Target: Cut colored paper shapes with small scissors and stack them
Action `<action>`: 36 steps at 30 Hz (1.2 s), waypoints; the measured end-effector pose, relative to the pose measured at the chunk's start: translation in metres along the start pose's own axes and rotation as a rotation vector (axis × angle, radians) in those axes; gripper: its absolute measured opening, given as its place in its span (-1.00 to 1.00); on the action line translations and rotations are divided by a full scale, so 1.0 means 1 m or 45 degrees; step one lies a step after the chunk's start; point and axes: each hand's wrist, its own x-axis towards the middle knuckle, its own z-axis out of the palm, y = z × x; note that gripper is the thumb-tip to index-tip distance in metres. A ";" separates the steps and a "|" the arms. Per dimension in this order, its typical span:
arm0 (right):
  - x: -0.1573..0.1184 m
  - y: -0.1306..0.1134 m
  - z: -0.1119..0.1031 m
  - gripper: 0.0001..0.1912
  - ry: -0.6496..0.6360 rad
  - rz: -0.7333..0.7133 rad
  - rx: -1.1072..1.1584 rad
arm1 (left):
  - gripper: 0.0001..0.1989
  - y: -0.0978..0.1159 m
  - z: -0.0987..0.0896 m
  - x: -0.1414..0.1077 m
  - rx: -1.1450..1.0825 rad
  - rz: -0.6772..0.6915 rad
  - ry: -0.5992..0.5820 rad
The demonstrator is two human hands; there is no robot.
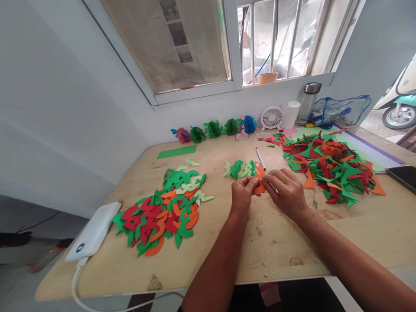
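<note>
Between my two hands is a small piece of orange paper (260, 189), held low over the wooden table. My left hand (242, 195) pinches its left side with thumb and forefinger. On the other side, my right hand (287, 193) has its fingers closed at the paper's right edge. A thin, pale curved edge shows by the right fingers; I cannot make out what it belongs to. Just beyond my hands lie green and light-green cut paper shapes (238, 169) and a white pen (260, 158).
Cut paper shapes (162, 212) form a pile on the left; paper scraps (334, 164) are heaped on the right. Several folded paper figures (214, 128), a small fan (272, 117) and a bottle (308, 104) line the wall. A white power bank (94, 232) and a phone (403, 175) lie near the sides.
</note>
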 end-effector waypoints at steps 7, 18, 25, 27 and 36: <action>-0.002 0.003 0.001 -0.84 0.059 0.336 0.242 | -0.78 0.003 0.001 -0.002 0.004 0.033 0.040; 0.006 0.003 -0.004 -0.61 -0.285 1.036 1.060 | -0.84 0.003 0.003 -0.006 0.161 0.179 -0.028; 0.009 0.002 -0.006 -0.61 -0.264 1.119 1.120 | -0.85 0.003 0.003 -0.006 0.232 0.254 -0.033; 0.007 0.003 -0.006 -0.67 -0.190 1.083 0.997 | -0.85 0.002 0.002 -0.005 0.230 0.254 -0.024; 0.001 0.001 -0.004 -0.90 0.034 0.195 0.217 | -0.82 0.002 0.003 -0.004 0.141 0.158 0.024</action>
